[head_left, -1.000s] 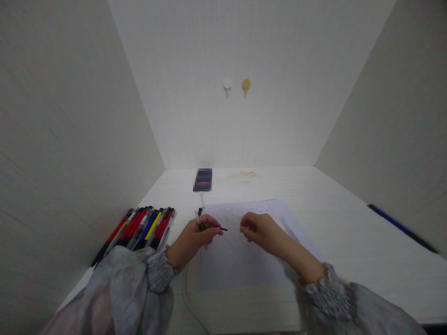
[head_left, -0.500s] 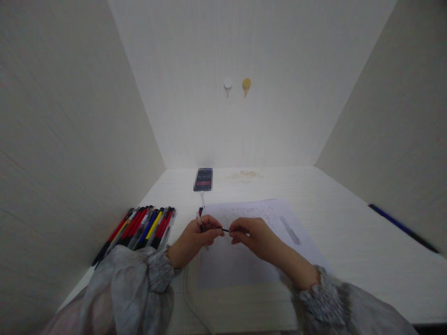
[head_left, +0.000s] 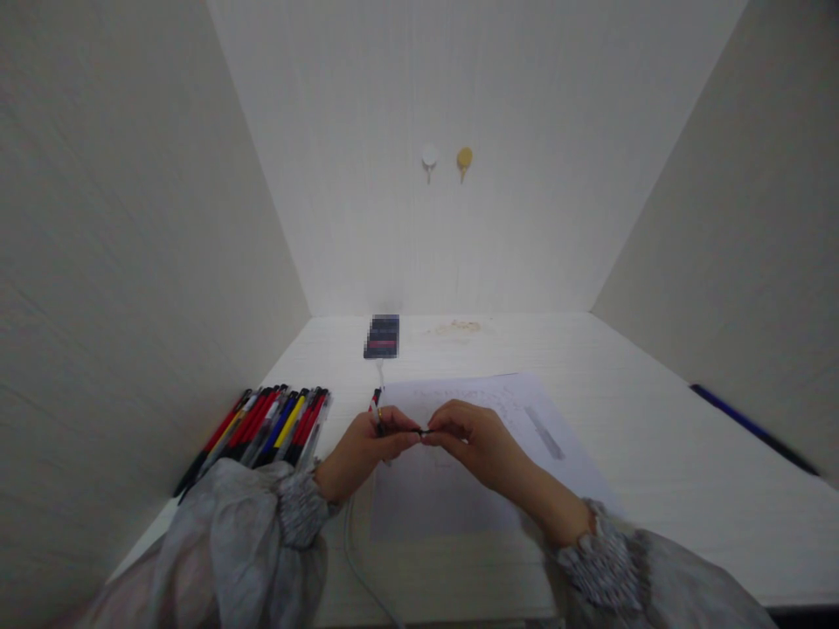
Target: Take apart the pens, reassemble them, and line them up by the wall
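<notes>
Here, left hand [head_left: 365, 447]: pinching one end of a thin black stick [head_left: 423, 431] with thumb and finger.
Right hand [head_left: 477, 439]: pinching the other end, almost touching the left fingertips.
Thin black stick: floating above the paper [head_left: 446, 511], mostly hiding inside both grips.
Red and black pen [head_left: 375, 399]: poking up past the left fingers; hard to tell whether being held.
Row of pens [head_left: 279, 424]: lying side by side near the left sleeve, showing red, yellow, blue and black.
Paper: lying flat on the white counter [head_left: 609, 393], showing faint scribbles.
Blue stick [head_left: 753, 428]: lying along the right wall.
</notes>
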Motion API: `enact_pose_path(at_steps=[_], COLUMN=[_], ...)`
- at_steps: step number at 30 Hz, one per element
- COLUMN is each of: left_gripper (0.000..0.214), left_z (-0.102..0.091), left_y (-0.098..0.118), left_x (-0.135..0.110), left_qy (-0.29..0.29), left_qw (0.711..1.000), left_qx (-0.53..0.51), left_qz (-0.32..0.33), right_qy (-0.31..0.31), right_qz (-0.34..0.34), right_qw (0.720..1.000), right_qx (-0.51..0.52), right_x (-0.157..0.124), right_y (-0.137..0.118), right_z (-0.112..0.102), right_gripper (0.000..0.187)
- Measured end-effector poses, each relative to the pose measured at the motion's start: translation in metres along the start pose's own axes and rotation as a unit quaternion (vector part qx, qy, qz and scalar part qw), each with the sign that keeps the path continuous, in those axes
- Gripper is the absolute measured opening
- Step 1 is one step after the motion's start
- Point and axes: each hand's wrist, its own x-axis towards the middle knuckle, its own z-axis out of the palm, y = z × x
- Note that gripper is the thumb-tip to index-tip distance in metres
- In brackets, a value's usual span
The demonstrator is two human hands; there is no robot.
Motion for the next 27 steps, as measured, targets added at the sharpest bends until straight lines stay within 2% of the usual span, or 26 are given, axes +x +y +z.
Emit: enact_pose_path(at_steps=[6,16,21,23,25,27], left_gripper=[0.018,0.018,0.016,0.015,0.015,0.015], left_z=[0.0,0.0,0.001,0.001,0.001,0.002], left_y=[-0.003,0.0,0.0,0.0,0.0,0.002], left_x=[0.001,0.0,0.0,0.0,0.0,0.0], left_qy=[0.012,0.012,-0.01,-0.019,-0.02,-0.014], left_qw=[1.0,0.999,0.998,0.997,0.995,0.995], left_qx=[-0.005,-0.008,-0.057,-0.08,-0.095,-0.099], left_qz=[-0.015,-0.03,-0.008,0.005,0.012,0.016], right_qy=[-0.013,-0.005,-0.016,-0.011,0.008,0.033], right_qz=[0.029,-0.021,-0.014,-0.007,0.01,0.046], right_qw=[0.998,0.999,0.998,0.998,0.999,0.998], right_qx=[0.056,0.03,0.065,0.069,0.049,-0.02], right_x=[-0.001,-0.002,-0.003,-0.003,-0.001,0.0], right_y=[-0.005,-0.006,-0.004,-0.005,-0.004,0.0], right_z=[0.0,-0.002,0.001,0.0,-0.005,-0.014], right_gripper=[0.011,0.011,0.01,0.016,0.023,0.025])
